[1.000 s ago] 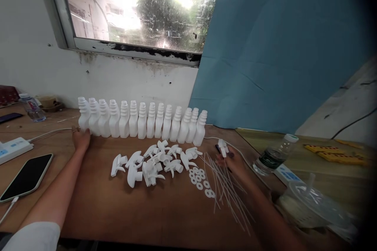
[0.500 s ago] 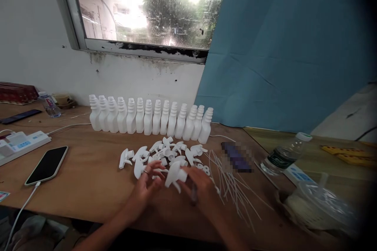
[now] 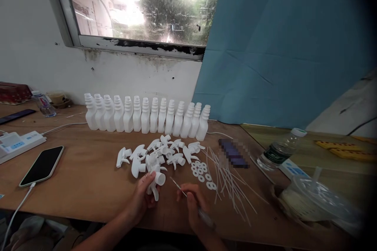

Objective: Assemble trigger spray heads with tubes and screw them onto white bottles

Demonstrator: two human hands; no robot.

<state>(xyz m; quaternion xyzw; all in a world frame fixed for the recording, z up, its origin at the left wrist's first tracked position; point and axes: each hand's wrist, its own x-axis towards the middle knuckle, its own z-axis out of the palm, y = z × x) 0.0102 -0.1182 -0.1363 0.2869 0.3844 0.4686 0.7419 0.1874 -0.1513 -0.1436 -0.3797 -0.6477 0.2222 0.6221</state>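
My left hand [image 3: 141, 196] is closed around a white trigger spray head [image 3: 153, 182], whose round collar opening faces right toward my other hand. In my right hand [image 3: 196, 200] is a slim pointed metal tool [image 3: 180, 189] with a thicker, greyish handle end. Its tip points up and left, a short way from the spray head and apart from it. Just beyond my hands lies a loose pile of white trigger spray heads [image 3: 176, 159]. Several flat white ring washers [image 3: 201, 178] are scattered right of the pile. Beside them spreads a bundle of thin white tubes [image 3: 231, 190].
A row of white bottles [image 3: 145, 119] without caps stands along the wall. On the left are a phone [image 3: 43, 166] on a cable and a power strip [image 3: 22, 145]. To the right stand a water bottle [image 3: 278, 151] and a lidded plastic cup [image 3: 306, 200].
My right hand has moved away from the spray head, down and right. My left hand now holds it, collar turned toward the right. The washers have come into fuller view.
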